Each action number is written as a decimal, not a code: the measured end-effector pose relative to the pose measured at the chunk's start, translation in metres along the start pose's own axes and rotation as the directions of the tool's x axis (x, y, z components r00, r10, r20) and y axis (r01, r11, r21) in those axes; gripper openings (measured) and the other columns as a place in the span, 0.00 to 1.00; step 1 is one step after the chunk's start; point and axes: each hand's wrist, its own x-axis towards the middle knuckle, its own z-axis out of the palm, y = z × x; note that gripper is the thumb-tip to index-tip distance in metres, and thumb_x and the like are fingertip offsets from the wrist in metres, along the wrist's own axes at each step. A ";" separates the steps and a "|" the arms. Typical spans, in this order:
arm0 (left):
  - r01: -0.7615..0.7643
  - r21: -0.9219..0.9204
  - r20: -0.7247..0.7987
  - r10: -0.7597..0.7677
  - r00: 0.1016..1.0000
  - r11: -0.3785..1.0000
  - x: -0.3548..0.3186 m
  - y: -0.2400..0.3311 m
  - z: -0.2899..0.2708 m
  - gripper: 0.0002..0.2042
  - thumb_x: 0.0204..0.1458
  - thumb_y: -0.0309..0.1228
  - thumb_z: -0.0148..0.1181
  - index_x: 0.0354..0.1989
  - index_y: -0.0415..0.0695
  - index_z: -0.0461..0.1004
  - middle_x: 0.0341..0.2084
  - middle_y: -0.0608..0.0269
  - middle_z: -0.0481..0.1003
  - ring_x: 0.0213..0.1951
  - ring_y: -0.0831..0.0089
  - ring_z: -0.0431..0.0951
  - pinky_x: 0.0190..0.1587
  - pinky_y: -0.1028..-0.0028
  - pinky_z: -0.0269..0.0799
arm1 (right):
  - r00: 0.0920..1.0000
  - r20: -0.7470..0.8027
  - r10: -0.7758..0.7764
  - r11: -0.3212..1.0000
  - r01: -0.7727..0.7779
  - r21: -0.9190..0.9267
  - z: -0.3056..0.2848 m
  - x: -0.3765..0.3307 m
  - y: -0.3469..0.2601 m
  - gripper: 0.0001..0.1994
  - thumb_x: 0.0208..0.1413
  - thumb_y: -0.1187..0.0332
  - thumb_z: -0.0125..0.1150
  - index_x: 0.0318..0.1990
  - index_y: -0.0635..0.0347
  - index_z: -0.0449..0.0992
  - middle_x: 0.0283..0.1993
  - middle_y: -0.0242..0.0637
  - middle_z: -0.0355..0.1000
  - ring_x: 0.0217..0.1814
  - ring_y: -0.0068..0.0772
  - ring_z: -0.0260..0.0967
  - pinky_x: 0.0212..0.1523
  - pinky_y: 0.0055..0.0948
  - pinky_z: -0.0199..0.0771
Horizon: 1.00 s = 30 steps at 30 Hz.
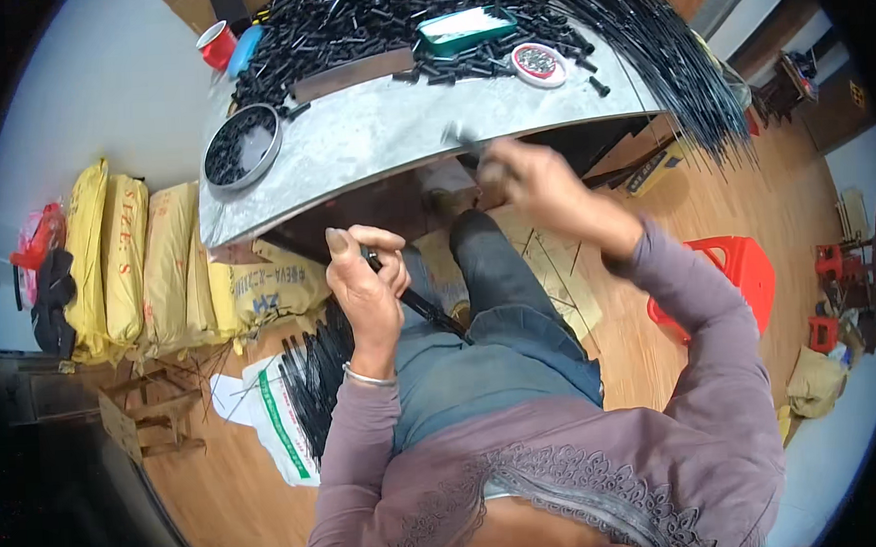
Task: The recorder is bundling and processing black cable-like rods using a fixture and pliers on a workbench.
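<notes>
My left hand (365, 282) is closed round a slim black rod-like piece (430, 311) that runs down toward my lap. My right hand (532, 181), smeared by motion, is raised near the table's front edge. Its fingers are curled round a short dark piece (463, 140), too blurred to name. On the grey table (354, 145) lies a big heap of short black tubular parts (349, 28). At the table's left corner stands a round tub (260, 149) of small black pieces. A small red and white dish (538, 64) holds tiny metal bits.
A bundle of long thin black rods (673, 68) overhangs the table's right end. A green box (466, 30) with white sticks sits by the heap. Yellow sacks (125, 258) line the left wall. A red plastic stool (751, 279) stands right; black rods (311, 387) lie on the floor left.
</notes>
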 end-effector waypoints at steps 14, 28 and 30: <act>0.044 -0.052 0.064 -0.041 0.997 0.998 0.022 -0.007 0.014 0.32 0.63 0.56 0.35 0.27 0.35 0.68 0.10 0.70 0.55 0.13 0.84 0.52 0.16 0.81 0.49 | 0.956 -0.114 0.270 0.667 -0.271 -0.694 -0.092 0.139 0.138 0.13 0.51 0.61 0.59 0.38 0.61 0.78 0.36 0.49 0.76 0.42 0.52 0.74 0.41 0.45 0.72; 0.001 -0.125 0.115 0.013 0.993 0.992 0.021 -0.004 0.001 0.32 0.61 0.58 0.38 0.29 0.36 0.70 0.11 0.71 0.56 0.14 0.84 0.53 0.18 0.81 0.52 | 0.871 -0.130 0.474 0.821 -0.490 -0.293 -0.106 0.142 0.109 0.16 0.54 0.57 0.63 0.31 0.65 0.76 0.27 0.41 0.74 0.29 0.35 0.73 0.33 0.33 0.72; -0.018 -0.254 0.206 0.072 0.976 0.967 0.018 -0.005 -0.003 0.28 0.60 0.55 0.45 0.34 0.35 0.72 0.17 0.69 0.60 0.18 0.83 0.58 0.21 0.81 0.54 | 0.872 0.037 0.488 0.869 -0.490 0.068 -0.104 0.134 0.101 0.15 0.55 0.58 0.62 0.28 0.62 0.74 0.24 0.35 0.71 0.25 0.27 0.67 0.29 0.28 0.68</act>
